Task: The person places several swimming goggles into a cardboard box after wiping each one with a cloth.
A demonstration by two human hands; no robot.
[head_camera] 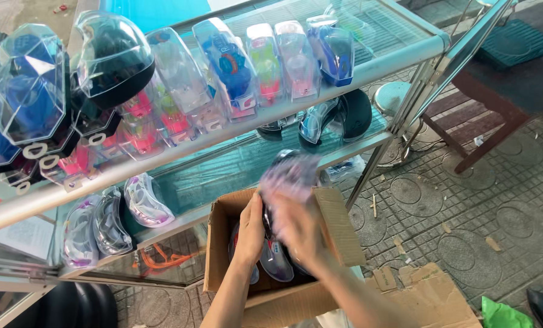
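Head view. The left hand (250, 228) is reaching into an open cardboard box (338, 225), its fingers curling around clear goggle cases (276, 258) packed upright inside. The right hand (299, 228), motion-blurred, is grasping a case (290, 173) raised above the box, in front of the glass shelf (235, 167). The cases are probably light, rigid, smooth plastic shells, slippery and crackable; gripping across the narrow edges appears safest.

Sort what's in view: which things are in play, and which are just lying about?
In play:
left hand
right hand
goggle case lifted, blurred
cardboard box
middle shelf

Lying about:
stool
cardboard scraps
green bag
wooden table
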